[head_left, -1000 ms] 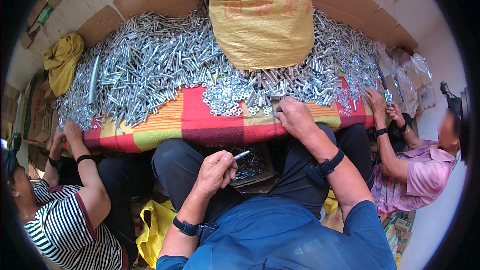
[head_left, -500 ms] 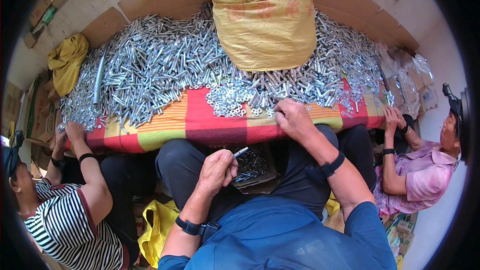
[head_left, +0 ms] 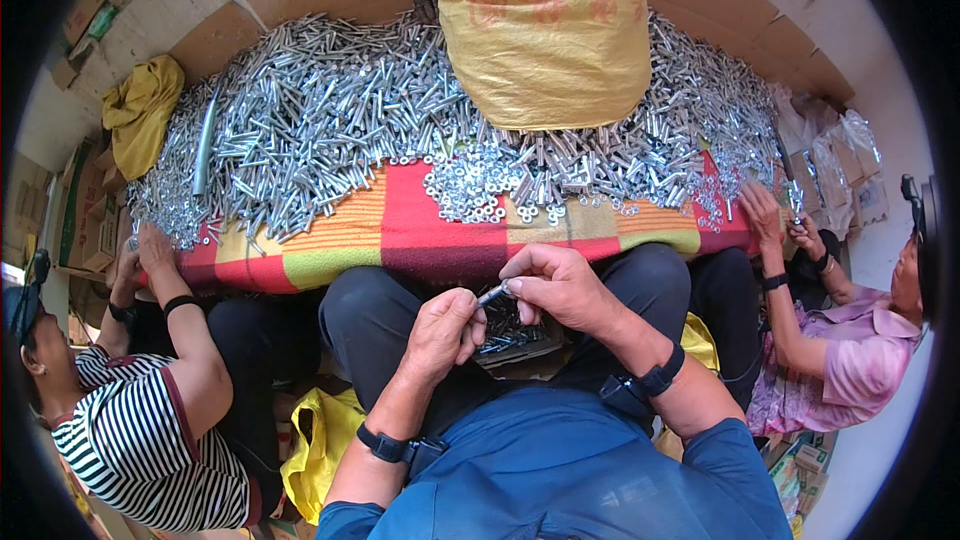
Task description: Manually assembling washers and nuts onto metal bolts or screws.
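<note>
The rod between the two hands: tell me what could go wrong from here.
The rod is pinched between the left hand at one end and the fingertips of the right hand at the other; a slip might drop it toward the box below.

Many washers lie loose on the cloth, so a hand brushing them could scatter some off its front edge.

Yellow cloth (head_left: 143,120) draped, left; cartons (head_left: 98,242) stacked below; clear plastic (head_left: 824,172) bunched, right; yellow bag (head_left: 326,448) crumpled, lower left
</note>
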Action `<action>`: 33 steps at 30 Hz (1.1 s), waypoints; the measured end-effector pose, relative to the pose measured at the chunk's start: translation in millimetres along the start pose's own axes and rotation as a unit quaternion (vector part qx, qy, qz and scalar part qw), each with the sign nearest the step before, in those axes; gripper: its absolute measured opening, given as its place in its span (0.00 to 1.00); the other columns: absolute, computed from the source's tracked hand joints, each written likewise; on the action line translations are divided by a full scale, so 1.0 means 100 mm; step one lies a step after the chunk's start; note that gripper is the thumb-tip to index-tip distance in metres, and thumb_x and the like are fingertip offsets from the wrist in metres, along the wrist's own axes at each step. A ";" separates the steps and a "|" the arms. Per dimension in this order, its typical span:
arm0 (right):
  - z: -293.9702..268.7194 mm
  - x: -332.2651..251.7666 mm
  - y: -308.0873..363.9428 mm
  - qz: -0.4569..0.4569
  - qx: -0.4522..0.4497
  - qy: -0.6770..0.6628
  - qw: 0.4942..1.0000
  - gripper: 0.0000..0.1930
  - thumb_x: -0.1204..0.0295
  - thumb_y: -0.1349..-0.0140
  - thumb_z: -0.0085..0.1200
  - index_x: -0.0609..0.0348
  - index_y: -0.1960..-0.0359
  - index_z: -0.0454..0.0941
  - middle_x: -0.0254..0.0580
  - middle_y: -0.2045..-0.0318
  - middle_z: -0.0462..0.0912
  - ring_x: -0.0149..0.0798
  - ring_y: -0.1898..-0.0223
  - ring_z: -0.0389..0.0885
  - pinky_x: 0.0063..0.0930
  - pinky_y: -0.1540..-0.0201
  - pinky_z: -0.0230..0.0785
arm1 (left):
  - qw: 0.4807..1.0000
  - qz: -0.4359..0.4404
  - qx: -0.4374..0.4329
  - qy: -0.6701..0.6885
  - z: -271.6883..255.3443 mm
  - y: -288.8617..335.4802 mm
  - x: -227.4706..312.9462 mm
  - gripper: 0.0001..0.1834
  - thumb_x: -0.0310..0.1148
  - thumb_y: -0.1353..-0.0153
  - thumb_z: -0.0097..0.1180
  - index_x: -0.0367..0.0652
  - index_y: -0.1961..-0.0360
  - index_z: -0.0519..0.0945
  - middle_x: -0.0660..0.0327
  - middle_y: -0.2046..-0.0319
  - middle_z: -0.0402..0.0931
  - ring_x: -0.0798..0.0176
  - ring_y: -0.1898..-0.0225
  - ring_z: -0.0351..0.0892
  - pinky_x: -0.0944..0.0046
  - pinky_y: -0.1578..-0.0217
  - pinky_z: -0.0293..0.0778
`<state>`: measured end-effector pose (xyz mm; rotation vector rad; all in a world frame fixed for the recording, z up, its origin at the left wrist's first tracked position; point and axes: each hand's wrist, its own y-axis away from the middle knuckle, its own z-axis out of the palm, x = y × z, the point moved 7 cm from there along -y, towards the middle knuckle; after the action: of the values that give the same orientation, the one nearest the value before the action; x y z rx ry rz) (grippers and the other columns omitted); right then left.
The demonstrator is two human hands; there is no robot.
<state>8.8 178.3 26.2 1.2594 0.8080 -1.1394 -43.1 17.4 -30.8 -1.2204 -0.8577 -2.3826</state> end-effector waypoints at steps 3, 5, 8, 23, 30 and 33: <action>-0.01 0.03 0.00 -0.001 0.005 0.020 1.000 0.07 0.76 0.29 0.54 0.66 0.54 0.78 0.35 0.72 0.82 0.25 0.75 0.82 0.19 0.73 0.74 | 1.000 -0.001 -0.003 -0.004 0.00 0.01 0.00 0.22 0.48 0.23 0.47 0.41 0.67 0.76 0.62 0.81 0.74 0.74 0.90 0.60 0.72 0.89 0.55; 0.00 0.04 -0.01 0.000 0.005 0.014 1.000 0.07 0.76 0.29 0.54 0.67 0.54 0.78 0.35 0.72 0.82 0.25 0.75 0.82 0.19 0.73 0.74 | 1.000 -0.004 -0.005 -0.005 0.00 0.01 0.00 0.22 0.49 0.23 0.48 0.41 0.67 0.77 0.63 0.82 0.74 0.74 0.90 0.61 0.73 0.88 0.56; 0.00 0.11 -0.02 0.011 0.000 -0.024 1.000 0.08 0.75 0.29 0.54 0.67 0.54 0.78 0.35 0.71 0.82 0.26 0.76 0.81 0.19 0.73 0.74 | 1.000 -0.010 -0.009 -0.016 0.00 0.01 -0.01 0.22 0.49 0.23 0.48 0.41 0.67 0.77 0.63 0.81 0.74 0.75 0.90 0.61 0.73 0.88 0.56; 0.03 0.39 -0.01 0.129 -0.057 -0.265 0.954 0.12 0.72 0.30 0.58 0.65 0.49 0.76 0.38 0.70 0.82 0.28 0.77 0.81 0.19 0.77 0.73 | 0.999 -0.006 -0.033 -0.030 0.06 0.02 0.02 0.22 0.48 0.23 0.47 0.42 0.67 0.75 0.62 0.80 0.74 0.74 0.90 0.59 0.72 0.89 0.53; -0.02 0.12 0.01 0.011 0.004 -0.026 1.000 0.07 0.75 0.31 0.57 0.66 0.55 0.79 0.39 0.71 0.81 0.29 0.76 0.82 0.23 0.74 0.75 | 0.999 -0.008 -0.025 -0.035 0.03 0.01 0.01 0.21 0.48 0.23 0.47 0.41 0.67 0.76 0.62 0.81 0.74 0.74 0.90 0.60 0.72 0.88 0.54; 0.13 -0.33 0.14 -0.186 0.047 0.288 0.938 0.05 0.79 0.35 0.55 0.65 0.60 0.81 0.47 0.70 0.82 0.42 0.73 0.84 0.34 0.68 0.76 | 0.999 -0.007 -0.015 -0.035 0.02 0.01 0.00 0.21 0.47 0.23 0.47 0.41 0.67 0.76 0.62 0.81 0.74 0.74 0.90 0.60 0.72 0.89 0.54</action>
<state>11.2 171.1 63.6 1.5949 1.4937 -1.1196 -41.3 17.8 -29.4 -1.3204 -0.8577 -2.3841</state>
